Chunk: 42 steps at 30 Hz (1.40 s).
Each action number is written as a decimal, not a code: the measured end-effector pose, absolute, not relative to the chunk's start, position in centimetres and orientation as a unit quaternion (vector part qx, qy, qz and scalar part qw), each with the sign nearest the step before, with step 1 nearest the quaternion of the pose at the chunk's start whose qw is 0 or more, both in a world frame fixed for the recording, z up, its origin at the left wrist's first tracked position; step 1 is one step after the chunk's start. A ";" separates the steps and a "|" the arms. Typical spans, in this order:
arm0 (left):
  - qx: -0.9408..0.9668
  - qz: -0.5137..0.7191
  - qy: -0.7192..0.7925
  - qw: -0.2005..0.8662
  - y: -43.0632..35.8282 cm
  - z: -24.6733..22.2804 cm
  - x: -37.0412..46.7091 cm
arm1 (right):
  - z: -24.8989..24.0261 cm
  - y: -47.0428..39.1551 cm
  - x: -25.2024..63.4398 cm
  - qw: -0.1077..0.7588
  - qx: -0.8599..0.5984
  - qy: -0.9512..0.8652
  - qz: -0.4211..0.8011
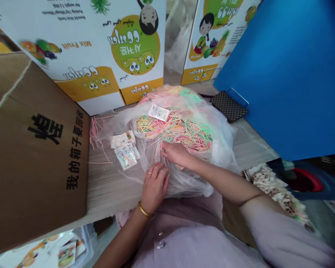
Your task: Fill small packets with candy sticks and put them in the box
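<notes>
A clear plastic bag (223,130) lies spread on the table, heaped with thin candy sticks (195,134) in pink, green and yellow. At the near edge of the heap, my right hand (175,153) pinches a few pink sticks with its fingertips. My left hand (156,184), with a ring and a gold bangle, is just below it on the bag; its fingers are curled together and what is under them is hidden. One small printed packet (159,112) rests on top of the heap. Several filled packets (125,150) lie overlapping on the bag's left side.
A brown carton (41,149) stands at left, white printed cartons (100,48) behind. A blue panel (290,74) rises at right beside a dark checked pouch (229,106). Loose pink sticks (94,134) lie near the brown carton. Packets fill a tub (86,242) below left; more packets (273,190) are piled below right.
</notes>
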State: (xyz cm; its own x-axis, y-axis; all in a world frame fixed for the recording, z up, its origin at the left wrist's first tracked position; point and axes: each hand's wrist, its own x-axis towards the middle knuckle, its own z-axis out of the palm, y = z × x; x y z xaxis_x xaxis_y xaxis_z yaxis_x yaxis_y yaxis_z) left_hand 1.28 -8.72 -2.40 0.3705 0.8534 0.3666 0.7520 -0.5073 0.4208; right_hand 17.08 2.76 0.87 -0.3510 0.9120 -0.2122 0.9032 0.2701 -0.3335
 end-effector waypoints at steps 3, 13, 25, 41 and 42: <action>0.836 0.230 0.486 0.107 -8.7 -2.7 1.8 | 1.3 3.0 16.9 0.013 -0.564 -0.795 0.225; 0.830 0.213 0.508 0.083 -8.5 -3.4 0.7 | 4.1 5.5 22.6 0.133 -0.671 -0.704 0.193; 0.855 0.186 0.472 0.108 -8.7 -3.7 1.5 | -0.6 1.3 24.7 0.033 -0.637 -0.755 0.152; 0.436 0.380 0.498 0.645 -5.8 -1.5 2.4 | 3.3 -0.3 24.3 0.176 -0.530 -0.728 0.397; 0.411 0.393 0.516 0.641 -5.7 -1.6 2.3 | 3.3 0.4 25.2 0.164 -0.577 -0.730 0.326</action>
State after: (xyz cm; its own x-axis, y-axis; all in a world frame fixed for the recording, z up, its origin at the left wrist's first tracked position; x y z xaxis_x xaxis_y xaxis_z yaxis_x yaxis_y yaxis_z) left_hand 2.27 -5.75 -1.56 0.1591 0.9274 -0.3385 -0.0801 0.3539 0.9318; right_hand 25.16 0.36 3.25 -0.2793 0.9505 -0.1365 0.7361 0.1206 -0.6660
